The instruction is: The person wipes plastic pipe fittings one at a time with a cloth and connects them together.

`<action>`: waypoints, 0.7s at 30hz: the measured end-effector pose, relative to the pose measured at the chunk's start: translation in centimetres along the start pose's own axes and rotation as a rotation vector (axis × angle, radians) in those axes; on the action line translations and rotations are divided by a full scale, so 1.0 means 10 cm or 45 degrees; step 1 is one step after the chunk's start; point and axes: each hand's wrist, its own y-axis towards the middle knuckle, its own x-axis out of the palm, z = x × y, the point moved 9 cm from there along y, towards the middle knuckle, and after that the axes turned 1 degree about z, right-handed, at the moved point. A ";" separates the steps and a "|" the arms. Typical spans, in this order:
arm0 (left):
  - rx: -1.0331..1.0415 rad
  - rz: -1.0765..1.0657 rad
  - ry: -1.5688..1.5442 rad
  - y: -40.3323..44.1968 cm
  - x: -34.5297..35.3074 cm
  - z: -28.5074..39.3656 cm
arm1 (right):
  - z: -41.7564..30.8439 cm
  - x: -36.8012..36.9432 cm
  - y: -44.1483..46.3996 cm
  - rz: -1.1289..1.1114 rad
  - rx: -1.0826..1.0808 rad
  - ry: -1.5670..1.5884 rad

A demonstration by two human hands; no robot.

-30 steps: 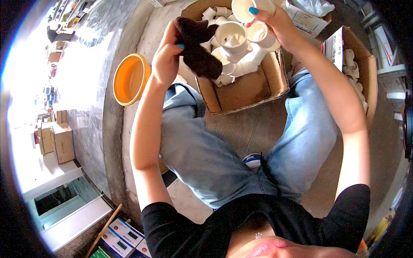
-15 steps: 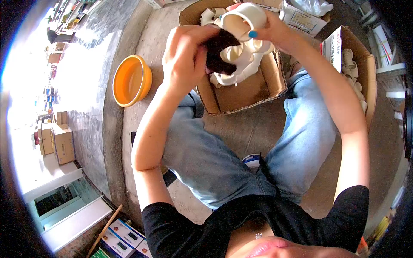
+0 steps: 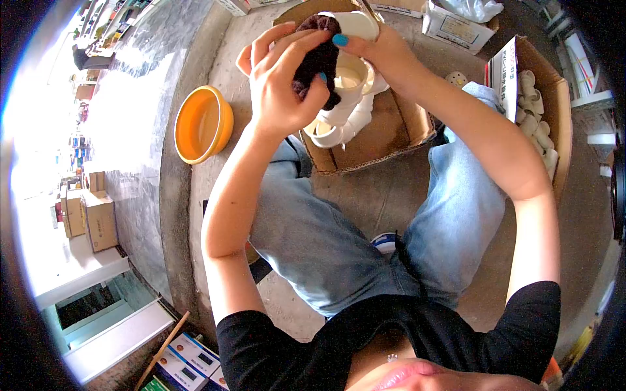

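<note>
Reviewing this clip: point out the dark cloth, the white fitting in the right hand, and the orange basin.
Dark cloth [image 3: 319, 64]: head view, its middle.
White fitting [image 3: 358, 25]: head view, its exposed upper part.
Orange basin [image 3: 201, 124]: head view, its inside.

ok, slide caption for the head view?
Left hand holds a dark cloth against a white pipe fitting in the right hand, above an open cardboard box of fittings.
</note>
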 end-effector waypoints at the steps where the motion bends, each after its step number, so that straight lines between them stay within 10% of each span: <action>1: -0.034 -0.058 -0.020 -0.02 0.04 -0.03 | 0.01 -0.01 0.03 -0.018 -0.002 -0.050; 9: -0.593 0.254 -1.130 -0.28 0.17 -0.60 | 0.00 0.04 0.02 -0.189 -0.082 -0.160; 18: -0.442 0.284 -0.295 -0.26 0.01 -0.48 | -0.20 0.07 -0.03 -0.310 -0.210 -0.114; 21: -0.524 0.141 -0.636 -0.27 0.16 -0.53 | -0.23 0.04 0.00 -0.348 -0.278 -0.031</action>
